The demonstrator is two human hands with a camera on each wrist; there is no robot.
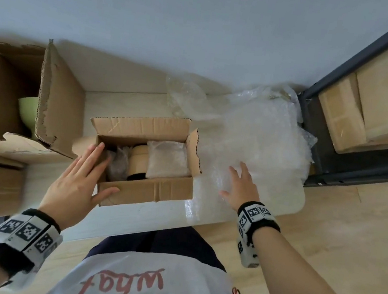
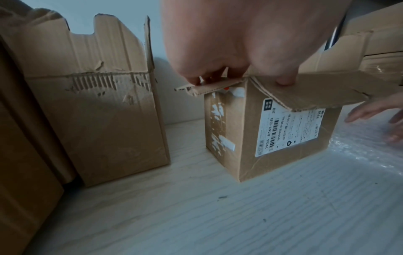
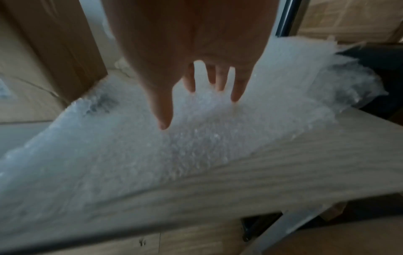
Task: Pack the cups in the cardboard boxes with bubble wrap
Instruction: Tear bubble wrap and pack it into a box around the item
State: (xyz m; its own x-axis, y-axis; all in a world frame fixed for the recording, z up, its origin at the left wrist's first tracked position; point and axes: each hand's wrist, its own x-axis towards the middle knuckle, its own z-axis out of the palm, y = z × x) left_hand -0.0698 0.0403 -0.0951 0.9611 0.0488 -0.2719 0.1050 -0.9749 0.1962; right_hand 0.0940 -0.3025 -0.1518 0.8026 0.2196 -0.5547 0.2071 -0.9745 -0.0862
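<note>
Left hand (image 1: 75, 181) rests on the open box (image 1: 143, 190), fingers straight — right hand (image 1: 240, 188), fingers spread, touches the bubble wrap (image 1: 258, 135).

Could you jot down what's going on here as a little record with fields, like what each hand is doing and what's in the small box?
Left hand: open, resting on the small box's corner flaps
Right hand: open, spread over the bubble wrap
Small box contents: two wrapped bundles, one tan roll-like thing between them
Torn box: left, something green inside
Surface: pale table
</note>
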